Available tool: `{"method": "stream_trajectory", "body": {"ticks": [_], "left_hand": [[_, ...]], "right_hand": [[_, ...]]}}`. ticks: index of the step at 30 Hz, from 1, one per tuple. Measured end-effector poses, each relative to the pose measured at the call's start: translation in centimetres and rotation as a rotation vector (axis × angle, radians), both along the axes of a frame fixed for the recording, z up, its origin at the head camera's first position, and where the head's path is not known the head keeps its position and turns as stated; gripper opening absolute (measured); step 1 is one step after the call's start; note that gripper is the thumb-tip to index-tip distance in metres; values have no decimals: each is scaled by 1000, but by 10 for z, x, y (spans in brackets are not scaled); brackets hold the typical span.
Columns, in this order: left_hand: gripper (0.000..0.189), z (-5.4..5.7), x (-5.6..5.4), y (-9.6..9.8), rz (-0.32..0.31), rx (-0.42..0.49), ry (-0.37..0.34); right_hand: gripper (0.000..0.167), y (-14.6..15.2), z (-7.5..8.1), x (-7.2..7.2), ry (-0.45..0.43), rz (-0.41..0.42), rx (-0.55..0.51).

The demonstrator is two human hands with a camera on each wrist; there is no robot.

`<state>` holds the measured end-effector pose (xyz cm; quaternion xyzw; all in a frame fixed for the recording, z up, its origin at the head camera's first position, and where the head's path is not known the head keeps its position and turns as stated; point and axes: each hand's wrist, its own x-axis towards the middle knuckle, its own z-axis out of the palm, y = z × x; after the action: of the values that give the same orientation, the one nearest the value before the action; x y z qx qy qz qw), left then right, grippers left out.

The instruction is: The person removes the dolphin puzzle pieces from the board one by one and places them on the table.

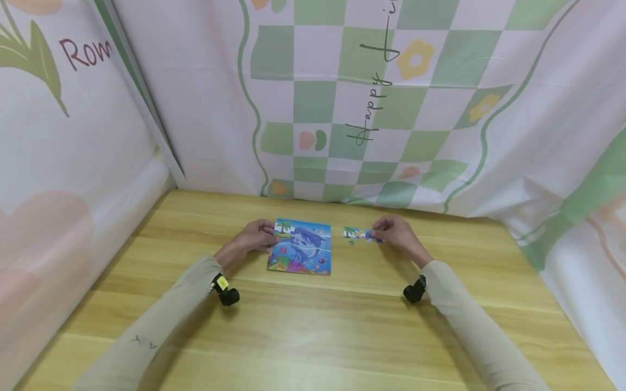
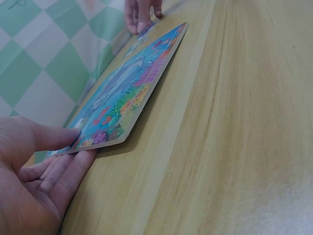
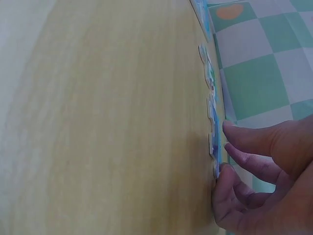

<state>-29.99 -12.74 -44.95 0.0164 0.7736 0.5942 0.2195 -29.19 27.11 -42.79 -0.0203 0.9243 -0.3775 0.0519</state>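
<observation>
My left hand point(image 1: 257, 235) holds the left edge of a square dolphin puzzle board point(image 1: 305, 247), printed with a palm tree and a colourful seabed. In the left wrist view, the thumb lies on top of the board point(image 2: 124, 95) and the fingers are beneath its edge. To the right of the board, several small puzzle pieces point(image 1: 350, 233) lie in a row. My right hand point(image 1: 395, 233) is at the right end of this row, its fingertips around a blue puzzle piece point(image 3: 215, 147) low against the table. Its fingers partly cover that piece in the head view.
The wooden table point(image 1: 313, 331) ends at a hanging checked cloth point(image 1: 352, 108) just behind the board and pieces. Another printed cloth point(image 1: 73, 163) borders the left side. A small black camera point(image 1: 226, 290) sits on the left wrist, another camera point(image 1: 415, 289) on the right.
</observation>
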Motion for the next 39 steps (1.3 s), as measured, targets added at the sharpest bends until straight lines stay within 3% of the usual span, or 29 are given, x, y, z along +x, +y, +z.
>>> {"method": "stream_trajectory", "body": {"ticks": [7, 19, 32, 39], "left_hand": [[55, 0, 0, 0, -5, 5, 1], [54, 0, 0, -1, 3, -6, 1], [55, 1, -1, 0, 11, -6, -8], [54, 0, 0, -1, -10, 22, 6]], "right_hand": [[29, -1, 3, 1, -9, -12, -26], [17, -24, 17, 6, 136, 78, -54], [18, -65, 23, 4, 65, 117, -178], [21, -96, 16, 8, 28, 143, -214]]}}
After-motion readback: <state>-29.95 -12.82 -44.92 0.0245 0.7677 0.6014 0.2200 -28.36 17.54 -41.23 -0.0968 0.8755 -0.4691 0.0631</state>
